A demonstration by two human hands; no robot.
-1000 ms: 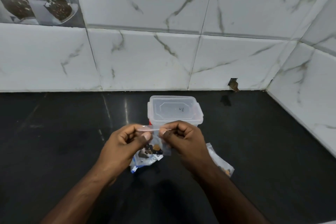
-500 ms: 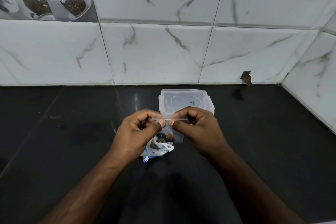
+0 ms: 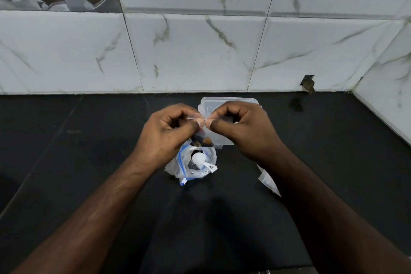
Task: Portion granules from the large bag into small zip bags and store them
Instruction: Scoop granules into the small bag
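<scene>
Hands meet above the black counter [image 3: 77, 162], each pinching the top edge of a small zip bag [image 3: 214, 140]: the left hand [image 3: 171, 135] and the right hand [image 3: 242, 133] are both closed on its seal strip, thumbs almost touching at the middle. That strip runs left to right, and the bag hangs straight down from it, mouth up, with a little heap of dark and tan granules [image 3: 203, 141] settled at its bottom. Just below, nearer the person, the large bag [image 3: 191, 164] sits on the counter, crumpled, its blue zip edge gaping upward, and a white scoop [image 3: 199, 159] lies inside over dark granules. Behind the hands a clear lidded box [image 3: 229, 104] rests on the counter near the tiled wall [image 3: 200, 51]. Spare clear bags [image 3: 268, 181] lie flat by the right forearm.
</scene>
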